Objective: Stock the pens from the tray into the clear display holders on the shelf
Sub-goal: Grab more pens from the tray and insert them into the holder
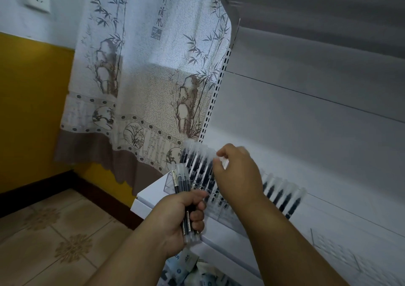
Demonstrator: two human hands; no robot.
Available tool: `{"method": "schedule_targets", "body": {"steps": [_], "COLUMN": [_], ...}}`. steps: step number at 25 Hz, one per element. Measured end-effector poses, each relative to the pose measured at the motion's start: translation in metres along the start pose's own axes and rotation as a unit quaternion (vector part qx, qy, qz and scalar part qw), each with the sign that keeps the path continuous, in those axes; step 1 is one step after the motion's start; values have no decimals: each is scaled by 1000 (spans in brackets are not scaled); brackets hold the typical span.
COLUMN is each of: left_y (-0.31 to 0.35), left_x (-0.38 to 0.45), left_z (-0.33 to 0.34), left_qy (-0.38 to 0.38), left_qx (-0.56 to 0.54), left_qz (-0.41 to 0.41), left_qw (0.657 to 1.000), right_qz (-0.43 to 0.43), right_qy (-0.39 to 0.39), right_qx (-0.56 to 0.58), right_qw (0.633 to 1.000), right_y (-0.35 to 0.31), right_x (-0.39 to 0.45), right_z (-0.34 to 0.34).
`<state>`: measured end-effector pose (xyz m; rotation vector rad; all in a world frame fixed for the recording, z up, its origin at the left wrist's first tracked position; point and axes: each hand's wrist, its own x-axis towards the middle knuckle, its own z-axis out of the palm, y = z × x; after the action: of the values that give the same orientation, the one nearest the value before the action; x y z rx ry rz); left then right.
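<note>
The left hand (pixel 183 215) is closed around a small bundle of pens (pixel 183 189), held upright just in front of the shelf (pixel 153 192). I think it keeps them there as a ready supply, close to the holder (pixel 173 181), so the other hand has only a short way to go. The right hand (pixel 235 174) is raised over the row of pens already standing in the holder. Its fingertips (pixel 219 155) pinch the clear cap of one pen (pixel 223 162); the picture is blurred here, so I cannot tell if this pen is already in a slot or only above it. Holding it by the top end seems sensible, because the tip can then go down between its neighbours without pushing them.

The pens are thin, with dark barrels and frosted clear caps, and the ones in the bundle carry a narrow printed label along the body. In the holder they stand in a tight slanted row (pixel 197 165), caps up, and more of them (pixel 282 196) continue to the right behind the right wrist. The holder is clear plastic and its left corner shows at the shelf edge.

The tray I cannot see. Below the shelf some light packets (pixel 188 261) lie in a heap. A curtain (pixel 142 66) with bamboo print hangs on the left.
</note>
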<state>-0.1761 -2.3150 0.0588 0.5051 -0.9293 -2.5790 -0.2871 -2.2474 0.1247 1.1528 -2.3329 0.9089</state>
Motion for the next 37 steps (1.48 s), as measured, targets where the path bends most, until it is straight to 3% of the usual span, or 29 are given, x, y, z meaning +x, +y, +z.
{"method": "schedule_targets", "body": {"steps": [2, 3, 4, 6, 8, 9, 11, 14, 16, 22, 27, 35, 37], "left_y": [2, 3, 4, 5, 4, 4, 4, 5, 3, 2, -1, -5, -6], "left_x": [-2, -3, -5, -9, -12, -13, -12, -6, -1, 4, 3, 5, 3], "left_z": [1, 2, 3, 7, 9, 10, 11, 7, 5, 3, 2, 4, 7], "left_qy": [-29, -50, -73, -120, -141, -140, -115, -38, -7, -6, -6, -39, -65], "left_qx": [9, 11, 11, 9, 11, 8, -7, -17, -21, -31, -18, -5, 8], "left_qz": [-3, -3, -2, -3, -6, -6, -5, 4, 7, 12, 5, -18, -19], "left_qw": [1000, 999, 997, 993, 990, 990, 993, 999, 1000, 999, 1000, 999, 998], "right_qz": [-30, -32, -13, 62, 99, 100, 99, 78, 46, -40, -42, -12, -12], "right_qy": [28, 4, -52, -195, -242, -229, -146, 72, 148, 109, 98, -19, -15], "right_qx": [0, 40, 105, 261, 337, 346, 327, 277, 214, 72, 44, -63, -60], "right_qw": [999, 999, 993, 943, 904, 904, 928, 955, 964, 991, 993, 998, 998], "right_y": [-5, -7, -9, -15, -17, -17, -11, 1, 6, 11, 15, 12, 10], "right_x": [0, 1, 1, -1, -3, -2, 2, 11, 13, 2, 7, 9, 8], "right_z": [-6, -8, -8, -10, -14, -17, -23, -35, -38, -18, -17, -15, -19]}}
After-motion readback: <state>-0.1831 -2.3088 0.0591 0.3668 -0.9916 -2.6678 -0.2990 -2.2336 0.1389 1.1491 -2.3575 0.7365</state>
